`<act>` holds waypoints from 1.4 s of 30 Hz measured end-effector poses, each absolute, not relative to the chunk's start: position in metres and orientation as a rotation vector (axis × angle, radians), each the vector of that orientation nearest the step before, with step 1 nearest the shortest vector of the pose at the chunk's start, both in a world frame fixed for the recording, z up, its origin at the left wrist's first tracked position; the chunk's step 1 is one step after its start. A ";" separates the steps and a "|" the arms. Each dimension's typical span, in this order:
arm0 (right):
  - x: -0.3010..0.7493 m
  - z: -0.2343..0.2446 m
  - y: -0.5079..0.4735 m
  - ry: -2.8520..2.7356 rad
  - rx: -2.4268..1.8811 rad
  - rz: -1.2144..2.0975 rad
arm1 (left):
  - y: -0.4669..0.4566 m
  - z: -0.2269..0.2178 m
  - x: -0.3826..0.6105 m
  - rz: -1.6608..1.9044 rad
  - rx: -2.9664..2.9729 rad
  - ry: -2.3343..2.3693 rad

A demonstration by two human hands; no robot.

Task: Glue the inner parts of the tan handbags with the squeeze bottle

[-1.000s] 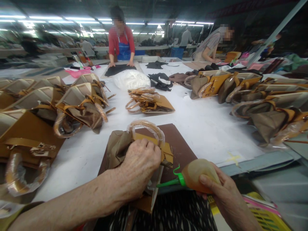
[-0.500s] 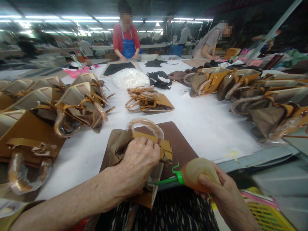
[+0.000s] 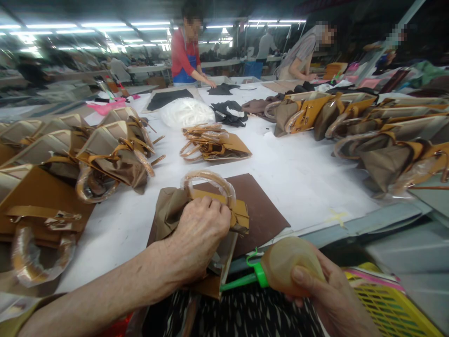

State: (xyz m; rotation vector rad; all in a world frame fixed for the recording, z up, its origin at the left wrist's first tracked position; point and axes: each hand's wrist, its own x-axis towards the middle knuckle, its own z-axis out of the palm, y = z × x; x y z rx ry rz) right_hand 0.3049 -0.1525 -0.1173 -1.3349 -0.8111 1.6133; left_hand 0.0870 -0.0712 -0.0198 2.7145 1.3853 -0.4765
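Observation:
My left hand (image 3: 203,229) is closed on the upper part of a tan and brown handbag (image 3: 240,215), whose plastic-wrapped round handle (image 3: 210,180) stands up beyond my knuckles. The bag rests partly on a dark brown board (image 3: 261,206) and hangs over the table's near edge toward my lap. My right hand (image 3: 326,281) is wrapped round a soft glue bottle (image 3: 293,264) with amber contents and a green nozzle (image 3: 242,282). The nozzle points left, its tip at the bag's lower edge. Whether it touches cannot be made out.
Finished-looking handbags (image 3: 52,187) crowd the left side, and more bags (image 3: 389,154) line the right. A folded pile of bag parts (image 3: 219,147) lies ahead on the white table (image 3: 298,164). A yellow basket (image 3: 389,304) is at lower right. Two co-workers stand across the table.
The bottle has moved down, taking its nozzle tip lower along the bag's edge. My left hand keeps its hold. The co-worker in red has turned and reaches toward a black piece.

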 end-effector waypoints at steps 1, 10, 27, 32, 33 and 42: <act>0.304 -0.119 -0.153 -0.783 -1.321 1.617 | -0.071 -0.020 0.087 -0.475 2.720 1.387; 0.298 -0.128 -0.150 -0.542 -1.325 1.596 | -0.072 -0.023 0.085 -0.460 2.766 1.387; 0.287 -0.119 -0.160 -0.466 -1.376 1.545 | -0.072 -0.020 0.086 -0.445 2.750 1.413; 0.287 -0.119 -0.156 -0.466 -1.395 1.495 | -0.073 -0.020 0.086 -0.476 2.752 1.400; 0.286 -0.118 -0.156 -0.472 -1.396 1.491 | -0.073 -0.020 0.086 -0.486 2.750 1.398; 0.293 -0.109 -0.170 -0.595 -1.387 1.596 | -0.071 -0.015 0.090 -0.513 2.705 1.409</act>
